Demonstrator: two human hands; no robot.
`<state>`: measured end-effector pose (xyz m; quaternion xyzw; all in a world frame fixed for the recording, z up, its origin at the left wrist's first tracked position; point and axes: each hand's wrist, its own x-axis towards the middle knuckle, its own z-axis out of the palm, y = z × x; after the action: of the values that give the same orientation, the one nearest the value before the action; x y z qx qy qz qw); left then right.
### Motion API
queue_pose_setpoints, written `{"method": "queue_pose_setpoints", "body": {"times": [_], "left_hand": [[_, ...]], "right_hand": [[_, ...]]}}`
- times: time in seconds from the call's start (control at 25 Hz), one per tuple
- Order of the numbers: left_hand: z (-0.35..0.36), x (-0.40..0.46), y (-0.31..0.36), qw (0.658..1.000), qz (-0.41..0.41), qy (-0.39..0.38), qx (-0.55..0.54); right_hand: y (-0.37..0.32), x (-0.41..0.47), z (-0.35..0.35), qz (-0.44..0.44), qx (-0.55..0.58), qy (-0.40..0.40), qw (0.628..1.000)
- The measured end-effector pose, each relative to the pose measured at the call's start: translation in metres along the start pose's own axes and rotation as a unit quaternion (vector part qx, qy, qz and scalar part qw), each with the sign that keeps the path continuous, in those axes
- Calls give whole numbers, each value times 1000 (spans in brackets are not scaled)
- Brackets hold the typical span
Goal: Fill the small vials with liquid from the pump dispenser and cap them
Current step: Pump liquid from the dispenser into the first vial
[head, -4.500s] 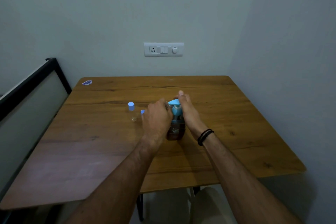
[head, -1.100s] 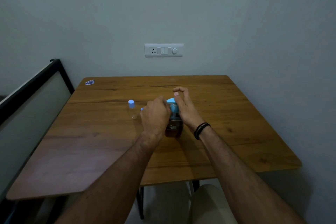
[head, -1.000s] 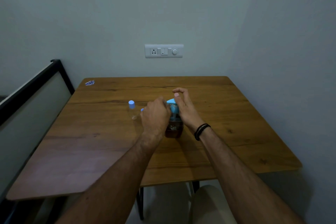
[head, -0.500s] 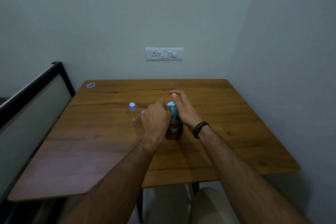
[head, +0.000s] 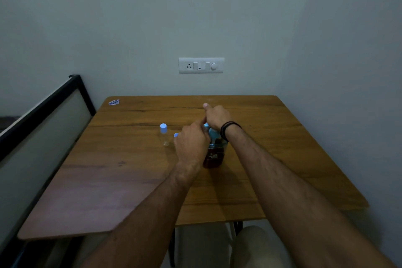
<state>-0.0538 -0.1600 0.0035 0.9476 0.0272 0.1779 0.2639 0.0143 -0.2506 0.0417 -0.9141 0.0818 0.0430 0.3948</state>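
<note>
- left hand (head: 192, 144) in front of dispenser (head: 214, 152), fingers curled toward the pump head; what its grip holds is hidden behind the hand, cannot tell
- right hand (head: 216, 115) on top of the blue pump head, fingers bent over it, gripping it; spout hidden; dark wristband (head: 228, 129) at the wrist
- dispenser mid-bench, only dark lower body and a bit of blue top visible
- capped vial (head: 164, 135) upright, left of the hands, apart from them; clear body hard to make out
- blue cap (head: 176, 135) just beside left hand, mostly hidden; cannot tell if on a vial
- bench (head: 272, 159) edges: right side near wall, far edge at wall; left strip paler, bare; near edge cut by forearms
- blue scrap (head: 114, 102) at far left corner
- black rail (head: 43, 111) left of bench; switch plate (head: 201, 65) on wall
</note>
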Motion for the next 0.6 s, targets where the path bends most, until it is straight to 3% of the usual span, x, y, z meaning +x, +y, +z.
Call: {"method": "queue_pose_setpoints", "body": {"times": [0.16, 0.32, 0.4, 0.6], "left_hand": [[5, 2, -2, 1000, 2, 0, -6], [4, 1, -1, 1000, -10, 3, -9], [5, 3, -2, 1000, -11, -2, -12], [10, 4, -4, 1000, -13, -2, -17]], "right_hand": [[4, 4, 3, -1, -17, 17, 1000], [-12, -11, -18, 9, -3, -112, 994], [-14, -13, -20, 14, 0, -138, 990], [-1, 2, 0, -22, -48, -58, 997]]}}
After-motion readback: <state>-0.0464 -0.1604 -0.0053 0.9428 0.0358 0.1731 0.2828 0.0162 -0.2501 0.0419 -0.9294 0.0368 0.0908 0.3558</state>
